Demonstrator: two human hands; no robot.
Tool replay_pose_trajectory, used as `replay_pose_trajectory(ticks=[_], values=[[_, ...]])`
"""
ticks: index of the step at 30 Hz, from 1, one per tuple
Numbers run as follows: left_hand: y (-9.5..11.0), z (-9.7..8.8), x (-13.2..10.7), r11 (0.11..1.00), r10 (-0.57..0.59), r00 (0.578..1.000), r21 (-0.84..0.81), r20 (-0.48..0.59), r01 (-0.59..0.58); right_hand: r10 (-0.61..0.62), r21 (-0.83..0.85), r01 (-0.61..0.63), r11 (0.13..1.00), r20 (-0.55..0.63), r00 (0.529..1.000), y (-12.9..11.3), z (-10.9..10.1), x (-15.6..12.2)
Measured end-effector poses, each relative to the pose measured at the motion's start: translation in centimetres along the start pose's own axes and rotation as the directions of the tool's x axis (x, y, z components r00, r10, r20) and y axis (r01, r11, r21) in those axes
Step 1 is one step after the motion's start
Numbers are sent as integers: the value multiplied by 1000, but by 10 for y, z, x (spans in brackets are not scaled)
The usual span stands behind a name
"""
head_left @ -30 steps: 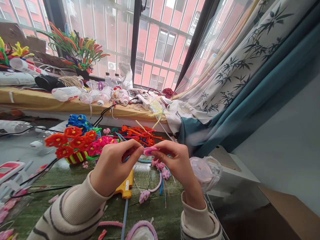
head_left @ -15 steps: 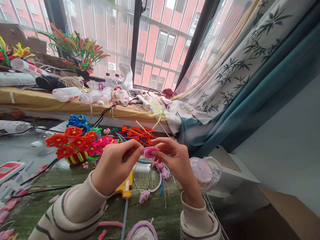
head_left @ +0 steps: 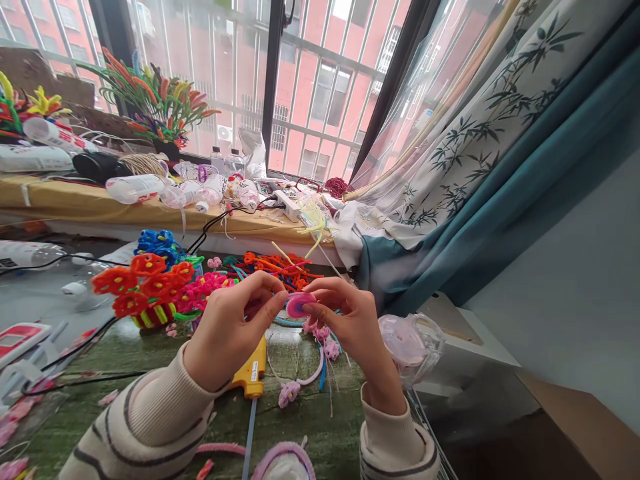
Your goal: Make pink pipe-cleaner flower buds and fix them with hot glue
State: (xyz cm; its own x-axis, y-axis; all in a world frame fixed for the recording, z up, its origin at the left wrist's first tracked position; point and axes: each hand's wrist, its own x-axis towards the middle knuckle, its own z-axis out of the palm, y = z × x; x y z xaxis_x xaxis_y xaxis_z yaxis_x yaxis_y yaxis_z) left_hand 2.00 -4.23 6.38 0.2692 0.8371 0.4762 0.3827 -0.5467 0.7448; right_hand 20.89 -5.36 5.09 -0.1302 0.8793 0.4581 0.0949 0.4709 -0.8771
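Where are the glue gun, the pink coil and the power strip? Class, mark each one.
glue gun (head_left: 253, 369), head view, on its yellow body
pink coil (head_left: 301, 305), head view, on its middle
power strip (head_left: 287, 205), head view, on its white top

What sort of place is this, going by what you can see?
Most likely a home craft corner by a window. Orange pipe-cleaner flowers are heaped on the work surface, a yellow hot glue gun lies nearby, a pink pipe-cleaner coil sits between the left hand and right hand, and a bamboo-print curtain hangs alongside.
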Motion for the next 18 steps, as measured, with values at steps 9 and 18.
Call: replay_pose_trajectory(ticks=[9,18], values=[[3,1,2,984,2,1000,-178,-8,-3,-4,47,6,999,-25,1000,-1,0,1],[1,7,1,965,-66,993,-258,-96,39,-38,76,42,996,-52,998,0,3,2]])
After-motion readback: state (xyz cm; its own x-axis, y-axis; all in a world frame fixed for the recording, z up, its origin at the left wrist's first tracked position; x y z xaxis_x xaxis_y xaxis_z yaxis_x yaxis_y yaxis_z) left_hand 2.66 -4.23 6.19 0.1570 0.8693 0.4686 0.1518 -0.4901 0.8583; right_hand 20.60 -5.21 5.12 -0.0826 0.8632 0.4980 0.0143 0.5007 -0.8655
